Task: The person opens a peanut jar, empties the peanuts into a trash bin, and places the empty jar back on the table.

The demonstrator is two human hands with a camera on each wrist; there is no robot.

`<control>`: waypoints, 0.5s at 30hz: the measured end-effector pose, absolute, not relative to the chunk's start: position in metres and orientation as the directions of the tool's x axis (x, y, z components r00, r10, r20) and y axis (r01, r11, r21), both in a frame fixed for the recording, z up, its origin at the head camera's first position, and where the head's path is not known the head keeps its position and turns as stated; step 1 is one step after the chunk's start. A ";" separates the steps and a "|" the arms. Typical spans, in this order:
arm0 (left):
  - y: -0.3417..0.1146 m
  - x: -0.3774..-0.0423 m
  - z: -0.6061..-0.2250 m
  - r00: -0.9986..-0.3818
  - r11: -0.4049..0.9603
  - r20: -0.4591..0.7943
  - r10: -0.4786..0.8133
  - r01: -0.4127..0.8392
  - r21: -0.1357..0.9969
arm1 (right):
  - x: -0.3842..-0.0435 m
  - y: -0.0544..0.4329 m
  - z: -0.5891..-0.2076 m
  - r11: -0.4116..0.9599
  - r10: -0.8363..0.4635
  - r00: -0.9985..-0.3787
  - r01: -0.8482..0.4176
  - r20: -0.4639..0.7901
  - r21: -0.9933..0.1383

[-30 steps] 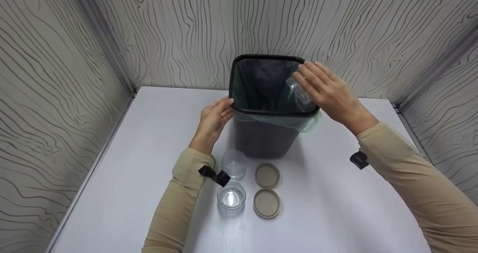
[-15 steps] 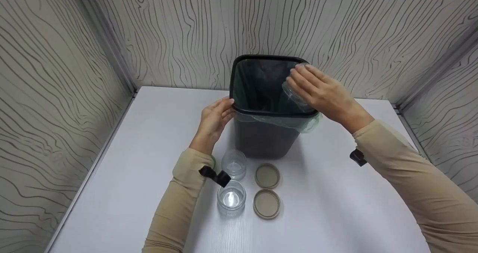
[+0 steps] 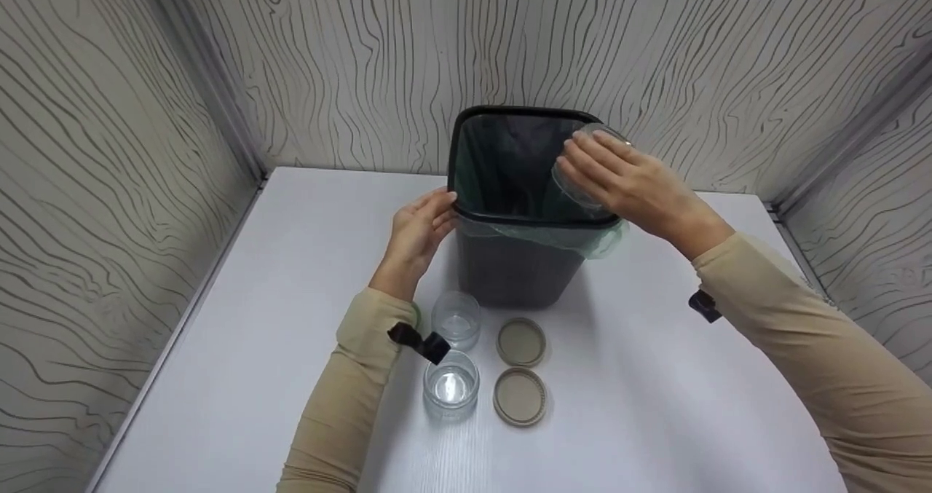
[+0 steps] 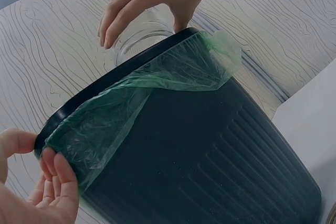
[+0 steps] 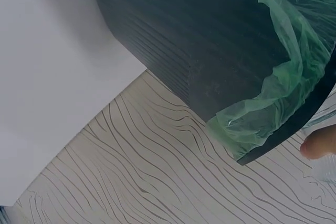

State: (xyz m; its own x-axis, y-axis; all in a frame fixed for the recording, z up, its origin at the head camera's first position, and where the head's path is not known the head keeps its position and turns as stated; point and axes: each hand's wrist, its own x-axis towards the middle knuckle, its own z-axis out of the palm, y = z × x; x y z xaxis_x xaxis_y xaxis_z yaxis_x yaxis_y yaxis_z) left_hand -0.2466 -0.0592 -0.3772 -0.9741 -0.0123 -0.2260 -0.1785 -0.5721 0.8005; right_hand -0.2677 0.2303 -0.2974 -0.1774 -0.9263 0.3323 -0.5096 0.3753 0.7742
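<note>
My right hand [image 3: 633, 187] grips a clear glass jar [image 4: 137, 39], tipped over the right side of a dark trash bin [image 3: 513, 274]. Fingers cover much of the jar in the head view, and its mouth lies over the bin's opening. At the bin's left front corner, my left hand [image 3: 422, 234] pinches the black rim, thumb on one side and fingers curled under on the other. A green plastic liner [image 4: 173, 69] folds out over that rim. In the right wrist view only a fingertip [image 5: 320, 142] shows by the bin's edge.
In front of the bin stand two clear glass jars [image 3: 456, 322], [image 3: 451, 389] without lids. Two round beige lids [image 3: 521, 341], [image 3: 520, 397] lie to their right. Patterned wall panels [image 3: 349, 71] close in the white table [image 3: 291, 260] behind and at both sides.
My right hand has shifted slightly left over the bin and turned the glass jar, so more of it shows above the fingers. The left hand keeps its place on the rim.
</note>
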 end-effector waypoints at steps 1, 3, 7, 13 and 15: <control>-0.059 -0.247 -0.377 -0.974 -0.573 -0.225 -0.012 -0.177 0.800 | -0.268 0.231 -0.297 0.376 -0.926 -0.177 -0.510 0.333 0.773; -0.059 -0.247 -0.377 -0.976 -0.569 -0.219 -0.009 -0.175 0.804 | -0.268 0.231 -0.298 0.385 -0.922 -0.182 -0.512 0.342 0.768; -0.060 -0.246 -0.378 -0.976 -0.565 -0.216 -0.007 -0.175 0.807 | -0.268 0.232 -0.300 0.393 -0.918 -0.176 -0.516 0.354 0.762; -0.060 -0.247 -0.377 -0.977 -0.566 -0.214 -0.004 -0.175 0.806 | -0.267 0.235 -0.305 0.404 -0.914 -0.194 -0.524 0.356 0.750; -0.060 -0.246 -0.377 -0.976 -0.564 -0.217 -0.002 -0.178 0.807 | -0.266 0.237 -0.305 0.411 -0.911 -0.208 -0.520 0.355 0.749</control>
State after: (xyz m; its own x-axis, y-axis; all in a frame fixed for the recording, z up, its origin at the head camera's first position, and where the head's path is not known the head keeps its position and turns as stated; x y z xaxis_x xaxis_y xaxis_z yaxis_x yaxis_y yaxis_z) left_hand -0.2464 -0.0603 -0.3774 -0.9762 -0.0015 -0.2167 -0.1781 -0.5636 0.8066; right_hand -0.2658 0.2365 -0.3052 -0.2082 -0.9114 0.3550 -0.5198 0.4105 0.7492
